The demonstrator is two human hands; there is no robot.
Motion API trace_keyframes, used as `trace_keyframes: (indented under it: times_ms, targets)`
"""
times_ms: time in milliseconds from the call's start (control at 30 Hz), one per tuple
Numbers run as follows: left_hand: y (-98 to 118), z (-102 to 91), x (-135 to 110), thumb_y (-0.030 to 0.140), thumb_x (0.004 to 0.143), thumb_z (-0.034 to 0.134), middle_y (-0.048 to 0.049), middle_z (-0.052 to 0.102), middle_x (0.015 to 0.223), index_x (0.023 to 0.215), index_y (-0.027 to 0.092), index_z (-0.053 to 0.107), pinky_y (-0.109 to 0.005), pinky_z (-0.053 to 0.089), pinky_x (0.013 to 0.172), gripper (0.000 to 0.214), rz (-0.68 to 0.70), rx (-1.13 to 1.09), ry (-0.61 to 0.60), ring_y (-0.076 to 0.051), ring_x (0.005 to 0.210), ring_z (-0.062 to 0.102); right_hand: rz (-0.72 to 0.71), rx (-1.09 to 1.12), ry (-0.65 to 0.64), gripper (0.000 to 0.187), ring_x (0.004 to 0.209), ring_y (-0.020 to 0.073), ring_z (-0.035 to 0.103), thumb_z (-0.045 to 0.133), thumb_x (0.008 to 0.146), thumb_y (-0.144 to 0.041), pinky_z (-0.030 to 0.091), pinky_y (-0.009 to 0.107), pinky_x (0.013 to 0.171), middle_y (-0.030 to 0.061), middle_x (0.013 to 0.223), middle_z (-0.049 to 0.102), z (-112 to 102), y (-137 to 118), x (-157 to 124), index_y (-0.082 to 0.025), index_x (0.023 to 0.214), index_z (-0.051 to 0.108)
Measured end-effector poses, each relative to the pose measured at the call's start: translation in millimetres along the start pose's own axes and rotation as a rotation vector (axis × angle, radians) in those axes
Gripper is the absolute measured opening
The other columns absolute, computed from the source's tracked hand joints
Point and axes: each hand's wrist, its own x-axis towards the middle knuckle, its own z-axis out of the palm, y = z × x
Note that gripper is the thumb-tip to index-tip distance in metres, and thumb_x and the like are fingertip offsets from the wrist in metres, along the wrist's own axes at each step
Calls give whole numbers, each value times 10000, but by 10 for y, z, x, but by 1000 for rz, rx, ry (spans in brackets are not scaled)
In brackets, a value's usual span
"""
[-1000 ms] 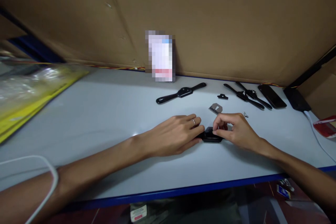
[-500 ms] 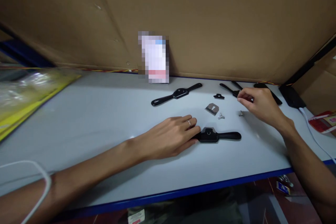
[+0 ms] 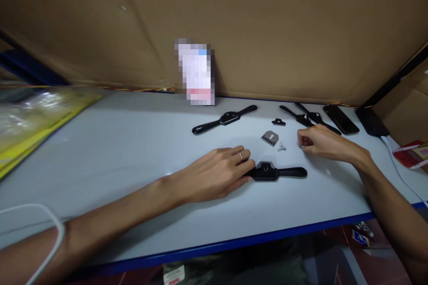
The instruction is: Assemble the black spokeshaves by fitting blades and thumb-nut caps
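My left hand [image 3: 222,171] is closed round the left handle of a black spokeshave [image 3: 266,173] lying on the table, a metal blade seated in its middle. Fingertips pressed together, my right hand [image 3: 312,141] pinches a small silver wing screw [image 3: 301,146], mostly hidden by the fingers, at the tabletop. Between the hands lie a loose blade [image 3: 270,138] with a keyhole slot and another wing screw [image 3: 281,147]. Just behind them is a small black cap piece [image 3: 278,122]. A second spokeshave body [image 3: 229,118] rests farther back, left of these parts.
Two more spokeshaves [image 3: 303,119] lie at the back right, beside a dark phone [image 3: 341,119] and a black device [image 3: 372,122] with a white cable. A pixelated upright panel [image 3: 199,73] leans on the cardboard wall [image 3: 284,31]. Yellow-edged plastic packaging [image 3: 50,120] lies left.
My right hand has come down and slightly left onto the wing screw and now pinches it. My left hand and its spokeshave have stayed in place.
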Motion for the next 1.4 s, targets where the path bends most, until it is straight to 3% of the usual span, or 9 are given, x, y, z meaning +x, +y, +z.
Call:
trace_keyframes:
  times_ms: [133,233,333,433,633,767,967,1267,1400]
  targets:
    - [2,6,11,297,1042,426,-45,609,909,956,167,578,-311,458,664,218,21,19,38,-188,793,557,-4,-10,40,106,619,141,471,556,746,-99,277,285,581,-9,659,576,38,-142,12,-205,747,548]
    - [3,17,12,269,1043,427,-39,609,881,944,163,585,-311,449,656,215,51,48,76,-186,773,550,6,25,81,146,613,140,488,558,758,-91,300,279,586,-13,657,586,40,-227,11,-196,842,615]
    - [4,32,9,228,1043,427,-34,607,841,913,157,590,-309,432,650,220,80,72,126,-181,754,537,-43,150,154,187,637,137,547,577,808,-110,370,272,633,-6,699,643,27,-328,-8,-183,941,686]
    - [3,40,8,197,1040,431,-30,603,806,866,158,583,-310,413,635,234,101,83,148,-177,733,523,-140,348,225,84,677,132,602,632,853,-182,431,271,678,5,770,704,54,-471,-30,-186,871,714]
    - [-3,39,16,192,1044,422,-19,602,782,855,162,581,-307,411,618,249,122,109,185,-167,716,513,-270,571,331,58,667,118,586,696,849,-175,457,267,660,-1,777,685,322,-753,17,-189,797,716]
    - [-3,41,20,188,1042,425,-16,602,786,870,162,587,-310,416,608,238,118,117,174,-169,721,521,-305,552,400,92,676,122,573,669,884,-158,452,285,677,5,762,652,460,-800,67,-178,820,731]
    - [-7,57,19,218,1043,444,-24,612,813,894,165,600,-307,419,612,222,104,130,142,-170,759,537,-368,420,421,132,710,127,568,614,940,-161,453,281,687,12,782,629,498,-786,70,-170,854,714]
    - [5,18,27,88,983,444,-27,585,803,866,161,590,-306,396,579,202,100,123,123,-171,735,520,-506,135,461,271,725,164,539,481,1009,-165,454,300,664,78,802,629,531,-797,76,-126,875,713]
    - [8,16,23,81,981,426,-34,591,810,863,163,582,-301,405,586,213,97,109,126,-171,739,525,-460,219,433,225,717,164,555,514,978,-162,453,304,660,72,806,653,509,-833,69,-146,918,729]
